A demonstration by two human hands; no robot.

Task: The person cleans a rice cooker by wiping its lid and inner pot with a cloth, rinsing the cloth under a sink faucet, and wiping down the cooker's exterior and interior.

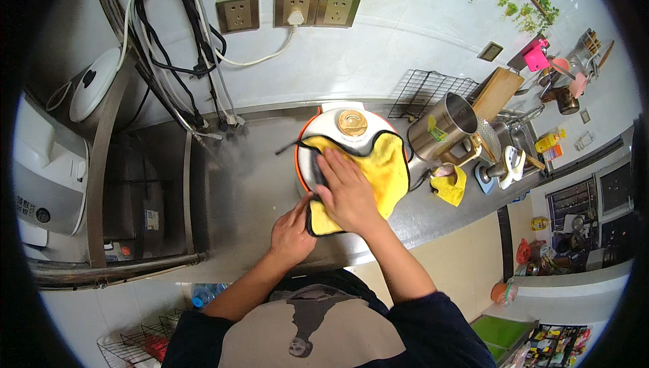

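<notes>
A round white appliance (327, 122) with an orange rim and a gold-coloured knob (353, 123) rests on the metal counter in front of me. Over its lower part lies a yellow cloth (390, 172) with black edging and a grey underside. My right hand (350, 193) presses the cloth against the lid, palm down, with its fingers extended. At the appliance's lower left side is my left hand (293, 233), its fingertips by the cloth's edge. What those fingers grip is partly hidden.
A tall steel pot (436, 129) stands to the right, near a black wire rack (431, 91) and a wooden board (499, 93). A smaller yellow cloth (449, 188) lies on the counter (243, 205). Bundled cables (172, 38) hang at left; a plug (295, 17) sits in a wall socket.
</notes>
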